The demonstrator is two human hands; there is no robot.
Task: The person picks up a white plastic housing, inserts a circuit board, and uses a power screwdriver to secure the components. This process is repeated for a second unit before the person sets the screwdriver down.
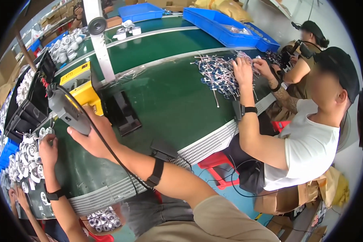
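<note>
My right hand point(97, 135) is wrapped round a grey corded electric screwdriver point(68, 111), thumb along its side. Its black cord leaves the upper end and runs back over my hand and forearm; the working tip is hidden. My left hand point(48, 151) is at the left, its fingers curled beside a heap of white round plastic parts point(28, 155). Whether it grips one of them cannot be made out. Beyond the screwdriver stands a yellow box-shaped device point(78, 84), with a black rectangular tray point(124, 113) lying to its right.
Black bins point(26, 115) stand along the left. A white post point(99, 44) rises beyond the yellow device. At right, a co-worker point(306, 133) handles a pile of wired parts point(222, 76) on the green table point(169, 113). Blue crates point(218, 28) stand at the back. Another person's hands point(18, 197) show lower left.
</note>
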